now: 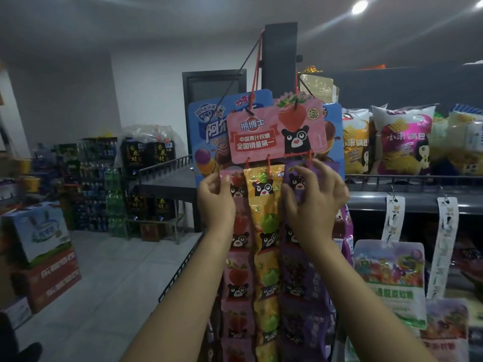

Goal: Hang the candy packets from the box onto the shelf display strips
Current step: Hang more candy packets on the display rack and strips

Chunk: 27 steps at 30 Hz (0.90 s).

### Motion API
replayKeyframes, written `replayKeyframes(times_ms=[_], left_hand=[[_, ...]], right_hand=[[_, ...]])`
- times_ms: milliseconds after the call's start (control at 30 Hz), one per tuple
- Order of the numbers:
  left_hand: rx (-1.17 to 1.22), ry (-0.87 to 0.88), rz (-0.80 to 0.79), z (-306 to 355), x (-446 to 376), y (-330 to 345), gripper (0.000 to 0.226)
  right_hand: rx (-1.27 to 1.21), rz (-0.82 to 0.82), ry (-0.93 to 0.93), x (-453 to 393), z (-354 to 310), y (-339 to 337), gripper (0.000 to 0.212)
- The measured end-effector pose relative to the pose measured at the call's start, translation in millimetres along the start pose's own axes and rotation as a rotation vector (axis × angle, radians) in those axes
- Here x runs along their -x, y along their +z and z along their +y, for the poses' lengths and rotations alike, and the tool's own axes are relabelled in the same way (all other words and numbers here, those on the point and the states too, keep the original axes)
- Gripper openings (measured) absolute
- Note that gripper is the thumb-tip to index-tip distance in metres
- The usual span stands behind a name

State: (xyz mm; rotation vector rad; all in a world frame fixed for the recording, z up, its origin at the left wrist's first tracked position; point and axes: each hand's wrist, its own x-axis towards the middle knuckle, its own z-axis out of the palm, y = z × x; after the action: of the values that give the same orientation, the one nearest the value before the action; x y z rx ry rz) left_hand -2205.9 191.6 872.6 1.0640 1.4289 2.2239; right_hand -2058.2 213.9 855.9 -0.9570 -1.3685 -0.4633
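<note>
1. The pink candy packet (pixel 236 185) is hanging at the top of the left strip, long side pointing down, under the pink sign card (pixel 274 134).
2. The left hand (pixel 215 199) is pinching its top left corner with curled fingers.
3. The purple candy packet (pixel 296 178) is sitting at the top of the right strip, just behind the right hand (pixel 315 202).
4. The right hand's fingers are bending around it, probably gripping it, but the view is blurry.
5. The yellow strip (pixel 264 205) is hanging between both hands.
6. Snack bags (pixel 402 142) are sitting on the shelf (pixel 418 197) to the right.
</note>
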Motion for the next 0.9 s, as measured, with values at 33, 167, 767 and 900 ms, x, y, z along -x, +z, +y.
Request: replayKeyframes(times_ms=[33, 167, 767, 900], left_hand=[[0.000, -0.022, -0.024, 0, -2, -2, 0.024], [0.107, -0.174, -0.086, 1, -5, -7, 0.012], [0.066, -0.002, -0.068, -4, 28, -35, 0.029], [0.054, -0.014, -0.130, -20, 57, -60, 0.015]], right_hand=[[0.001, -0.026, -0.026, 3, -2, 2, 0.032], [0.030, -0.130, -0.037, 12, -4, 7, 0.043], [-0.146, -0.184, 0.094, 48, -22, -10, 0.041], [-0.231, -0.231, 0.145, 79, -35, -22, 0.038]])
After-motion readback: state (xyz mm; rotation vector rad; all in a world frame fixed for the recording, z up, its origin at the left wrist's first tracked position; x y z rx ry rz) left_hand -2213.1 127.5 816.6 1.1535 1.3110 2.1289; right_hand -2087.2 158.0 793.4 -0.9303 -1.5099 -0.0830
